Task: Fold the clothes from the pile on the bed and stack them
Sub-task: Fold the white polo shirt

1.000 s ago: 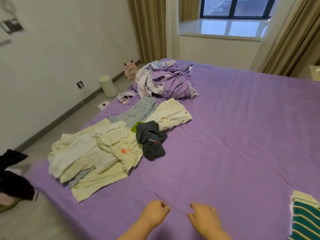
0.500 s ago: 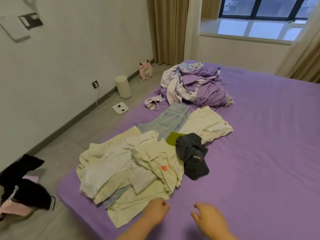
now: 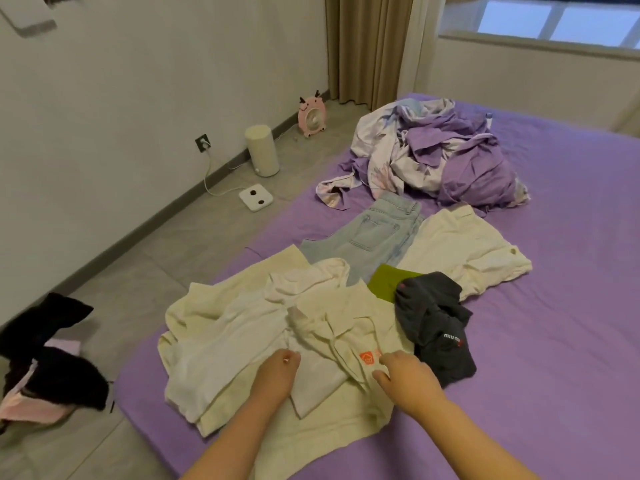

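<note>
A pile of clothes lies on the near left part of the purple bed. On top is a cream collared shirt with an orange logo, lying over other cream and white garments. Beside it are a dark grey garment, a green piece, light blue jeans and a cream garment. My left hand hovers over the shirt with its fingers curled, holding nothing that shows. My right hand reaches onto the shirt by the logo, fingers relaxed.
A crumpled purple and white bedding heap sits at the far side of the bed. On the floor to the left are black and pink clothes, a white cylinder, a white scale and a pink fan.
My view has swung left and closer to the pile. Both hands have moved forward from the bare sheet onto the cream shirt.
</note>
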A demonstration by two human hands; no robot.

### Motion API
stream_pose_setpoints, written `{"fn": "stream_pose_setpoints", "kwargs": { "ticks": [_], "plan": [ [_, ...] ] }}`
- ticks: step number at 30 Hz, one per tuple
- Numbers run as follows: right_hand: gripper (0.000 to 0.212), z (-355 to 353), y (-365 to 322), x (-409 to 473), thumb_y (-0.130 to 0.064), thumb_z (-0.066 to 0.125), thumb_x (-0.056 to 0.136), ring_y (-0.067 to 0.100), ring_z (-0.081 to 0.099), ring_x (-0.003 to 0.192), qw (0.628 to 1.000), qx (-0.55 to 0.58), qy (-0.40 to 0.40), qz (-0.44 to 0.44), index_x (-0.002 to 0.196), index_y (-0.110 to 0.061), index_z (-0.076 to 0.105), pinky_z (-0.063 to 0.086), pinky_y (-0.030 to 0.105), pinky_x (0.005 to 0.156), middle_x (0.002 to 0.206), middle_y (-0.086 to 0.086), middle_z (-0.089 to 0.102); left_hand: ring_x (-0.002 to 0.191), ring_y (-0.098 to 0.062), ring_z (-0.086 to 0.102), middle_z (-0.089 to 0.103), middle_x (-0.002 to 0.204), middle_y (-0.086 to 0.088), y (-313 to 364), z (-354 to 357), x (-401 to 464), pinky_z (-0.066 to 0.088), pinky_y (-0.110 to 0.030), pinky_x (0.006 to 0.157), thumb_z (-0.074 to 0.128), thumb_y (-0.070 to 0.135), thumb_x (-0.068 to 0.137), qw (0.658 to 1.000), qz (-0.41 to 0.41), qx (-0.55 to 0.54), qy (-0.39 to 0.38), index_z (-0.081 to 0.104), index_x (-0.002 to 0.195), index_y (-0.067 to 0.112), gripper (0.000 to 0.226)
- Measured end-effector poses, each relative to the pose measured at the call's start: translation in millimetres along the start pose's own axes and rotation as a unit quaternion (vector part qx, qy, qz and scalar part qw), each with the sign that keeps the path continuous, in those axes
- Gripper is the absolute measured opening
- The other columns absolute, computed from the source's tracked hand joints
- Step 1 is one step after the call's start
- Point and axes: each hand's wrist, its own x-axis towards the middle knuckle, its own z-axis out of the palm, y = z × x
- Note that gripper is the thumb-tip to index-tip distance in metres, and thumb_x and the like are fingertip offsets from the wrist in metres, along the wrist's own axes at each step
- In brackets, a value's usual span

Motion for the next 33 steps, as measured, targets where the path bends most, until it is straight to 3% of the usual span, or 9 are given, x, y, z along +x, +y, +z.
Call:
{"fn": "stream_pose_setpoints", "kwargs": {
  "ticks": [6, 11, 13, 15, 18, 21, 24, 29, 33],
  "plan": [
    [0.035, 12.9, 14.2, 78.5, -0.038, 0.037, 0.1, 0.024, 0.04, 0.123, 1.0, 0.022, 0.016, 0.005, 0.126, -0.018, 0.046, 0.043, 0.033, 0.09, 0.13, 0.001, 0.042, 0.119, -0.044, 0.051, 0.051, 0.13, -0.032, 22.9, -0.4, 78.3, 0.042, -0.048, 0.102, 0.039, 0.042, 0.1, 0.994, -0.04, -0.091, 0.047, 0.045, 0.13, -0.012, 0.063],
    [0.05, 19.5, 25.4, 127.0, -0.037, 0.036, 0.101, 0.023, 0.003, 0.148, 0.998, 0.038, 0.057, 0.007, 0.147, -0.017, 0.025, 0.028, 0.036, 0.113, 0.16, 0.004, 0.008, 0.118, -0.033, 0.055, 0.055, 0.132, -0.016, 37.4, 16.3, 117.9, 0.045, -0.045, 0.102, 0.056, 0.033, 0.094, 0.967, -0.075, -0.238, 0.044, 0.047, 0.135, 0.001, 0.053],
    [0.059, 21.7, 25.3, 141.1, -0.037, 0.036, 0.101, 0.026, 0.011, 0.147, 0.998, 0.046, 0.039, 0.022, 0.152, -0.02, 0.012, 0.028, 0.038, 0.113, 0.161, 0.006, 0.004, 0.116, -0.032, 0.057, 0.058, 0.129, -0.015, 34.7, 21.8, 123.0, 0.047, -0.045, 0.1, 0.063, 0.024, 0.091, 0.959, -0.072, -0.272, 0.042, 0.051, 0.132, 0.0, 0.05],
    [0.063, 23.1, 23.2, 148.0, -0.034, 0.037, 0.1, 0.029, 0.032, 0.136, 0.998, 0.016, 0.026, 0.046, 0.153, -0.019, 0.005, 0.034, 0.038, 0.106, 0.156, 0.011, 0.021, 0.11, -0.031, 0.06, 0.063, 0.122, -0.016, 32.4, 24.4, 120.5, 0.049, -0.044, 0.098, 0.065, 0.018, 0.09, 0.954, -0.061, -0.292, 0.036, 0.057, 0.126, 0.0, 0.042],
    [0.05, 20.4, 20.3, 143.8, -0.02, 0.038, 0.096, 0.027, 0.052, 0.11, 0.995, 0.01, 0.069, 0.07, 0.144, -0.015, 0.027, 0.041, 0.036, 0.092, 0.123, 0.008, 0.055, 0.105, -0.027, 0.063, 0.066, 0.116, -0.012, 34.0, 23.7, 107.3, 0.051, -0.039, 0.093, 0.066, 0.013, 0.089, 0.943, -0.039, -0.33, 0.023, 0.061, 0.12, 0.003, 0.034],
    [0.023, 8.2, 20.1, 126.0, -0.02, 0.047, 0.093, 0.025, 0.055, 0.101, 0.983, 0.105, 0.138, 0.065, 0.114, -0.023, 0.053, 0.039, 0.035, 0.085, 0.103, 0.0, 0.062, 0.101, -0.02, 0.064, 0.067, 0.116, -0.008, 42.4, 19.6, 88.5, 0.053, -0.027, 0.079, 0.067, 0.014, 0.088, 0.937, -0.01, -0.35, 0.012, 0.062, 0.12, 0.006, 0.033],
    [0.014, -9.4, 21.5, 98.5, -0.011, 0.051, 0.09, 0.023, 0.054, 0.078, 0.939, 0.303, 0.159, 0.045, 0.077, -0.015, 0.052, 0.036, 0.029, 0.062, 0.075, 0.0, 0.057, 0.107, -0.022, 0.062, 0.064, 0.124, -0.009, 55.2, 12.9, 65.7, 0.054, -0.03, 0.082, 0.063, 0.019, 0.091, 0.929, 0.003, -0.37, -0.006, 0.057, 0.129, 0.007, 0.04],
    [0.012, -43.6, 24.3, 35.9, -0.013, 0.051, 0.096, 0.003, 0.054, 0.089, 0.861, 0.478, 0.166, 0.047, 0.104, -0.021, 0.056, 0.042, 0.014, 0.07, 0.097, -0.011, 0.06, 0.102, -0.034, 0.062, 0.061, 0.124, -0.016, 90.4, -5.9, 20.1, 0.048, -0.026, 0.055, 0.048, 0.028, 0.1, 0.909, -0.042, -0.415, -0.018, 0.048, 0.135, 0.007, 0.041],
    [0.022, -91.9, 18.8, -14.0, -0.014, 0.055, 0.095, -0.012, 0.053, 0.089, 0.828, 0.527, 0.188, 0.029, 0.107, -0.033, 0.055, 0.044, 0.009, 0.064, 0.1, -0.024, 0.058, 0.082, -0.026, 0.063, 0.065, 0.104, -0.013, 130.2, -30.9, -22.8, 0.05, -0.031, 0.058, 0.048, 0.028, 0.1, 0.898, -0.009, -0.439, -0.035, 0.047, 0.132, 0.007, 0.038]
  ]
}}
